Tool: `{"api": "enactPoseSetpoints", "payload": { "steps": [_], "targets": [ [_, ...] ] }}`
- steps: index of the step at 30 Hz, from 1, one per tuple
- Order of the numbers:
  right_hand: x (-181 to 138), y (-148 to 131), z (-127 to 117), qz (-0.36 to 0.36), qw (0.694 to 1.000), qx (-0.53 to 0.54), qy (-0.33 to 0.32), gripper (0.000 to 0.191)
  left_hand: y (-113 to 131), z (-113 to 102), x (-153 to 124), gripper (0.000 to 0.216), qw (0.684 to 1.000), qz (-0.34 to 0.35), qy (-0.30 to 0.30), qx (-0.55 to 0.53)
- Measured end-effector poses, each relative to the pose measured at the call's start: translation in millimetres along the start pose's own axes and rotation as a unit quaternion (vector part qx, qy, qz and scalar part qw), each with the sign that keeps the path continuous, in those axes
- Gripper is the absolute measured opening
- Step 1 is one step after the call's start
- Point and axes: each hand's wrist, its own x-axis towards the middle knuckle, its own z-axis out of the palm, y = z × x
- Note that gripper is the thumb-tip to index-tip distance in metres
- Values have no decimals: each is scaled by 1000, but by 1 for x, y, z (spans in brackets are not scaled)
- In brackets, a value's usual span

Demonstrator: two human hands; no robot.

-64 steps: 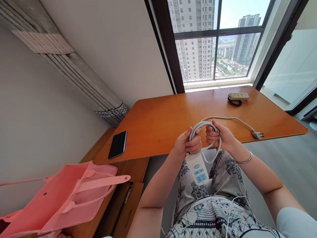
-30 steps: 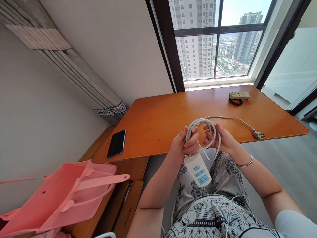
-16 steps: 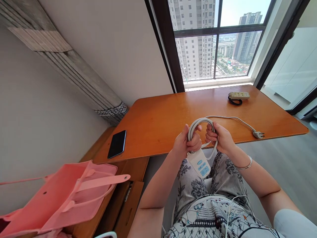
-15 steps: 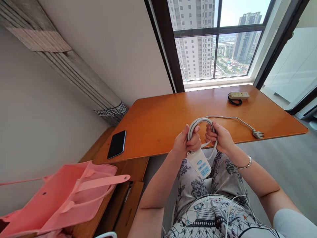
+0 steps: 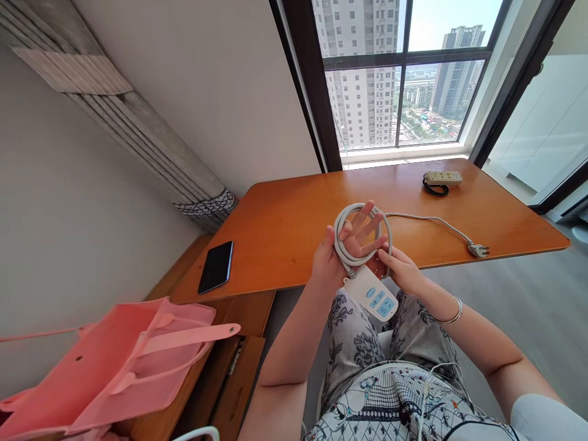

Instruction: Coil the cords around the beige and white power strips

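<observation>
Holding a pale grey cable coil (image 5: 339, 240) up over the near edge of the desk (image 5: 285, 236) right now. Left hand (image 5: 351, 242) is spread pretty wide, fingers fanned out inside the ring, thumb sticking up just outside it on the left. Right hand (image 5: 399, 269) is at the right side of the coil, thumb and fingers pinched together on the cable. White power strip (image 5: 374, 295) with blue socket faces hangs tilted just below the loops, over the lap. One run of cable heads right along the desk to a plug (image 5: 478, 248) lying close to the near edge. Far right on the desk sits a beige power strip (image 5: 444, 178) with a black cord (image 5: 435, 191) bundled beside it. Black phone (image 5: 215, 267) is over at the left end, and a pink bag (image 5: 133, 361) is near left, beside the desk.
</observation>
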Motion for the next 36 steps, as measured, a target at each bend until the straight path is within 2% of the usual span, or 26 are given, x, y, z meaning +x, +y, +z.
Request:
{"api": "enactPoseSetpoints", "payload": {
  "steps": [4, 6, 10, 13, 15, 18, 20, 23, 26, 28, 30, 33, 35, 36],
  "targets": [
    [-3, 7, -7, -34, 991, -129, 1, 36, 6, -2, 0, 46, 998, 39, 10, 48],
    [-5, 12, -16, -80, 973, -208, 51, 31, 9, -3, 0, 46, 996, 61, 18, 64],
    [-9, 20, -34, -245, 897, -303, 206, 28, 13, -5, 1, 46, 991, 107, 45, 71],
    [-12, 17, -40, -296, 848, -369, 240, 25, 12, -5, 3, 45, 989, 117, 56, 64],
    [-15, 10, -41, -298, 822, -436, 214, 25, 11, -5, 4, 46, 989, 122, 54, 61],
    [-19, -7, -36, -281, 790, -533, 112, 28, 8, -6, 7, 47, 989, 123, 41, 67],
    [-21, -22, -29, -246, 757, -603, 43, 32, 7, -9, 9, 48, 989, 114, 41, 85],
    [-23, -48, -11, -175, 690, -702, -24, 37, 4, -13, 10, 50, 985, 102, 44, 132],
    [-23, -68, 11, -106, 645, -753, -75, 40, 2, -14, 10, 49, 979, 101, 7, 176],
    [-23, -74, 22, -81, 647, -752, -95, 42, 1, -12, 8, 46, 973, 106, -26, 205],
    [-22, -74, 26, -83, 681, -720, -100, 47, 1, -11, 7, 42, 962, 126, -54, 236],
    [-23, -63, 21, -121, 779, -604, -116, 62, 2, -12, 4, 38, 939, 184, -66, 284],
    [-25, -52, 15, -124, 847, -503, -121, 74, 5, -16, 2, 37, 928, 214, -35, 302],
    [-26, -47, 12, -115, 871, -464, -114, 76, 7, -18, 1, 37, 927, 221, -11, 303]
  ]
}}
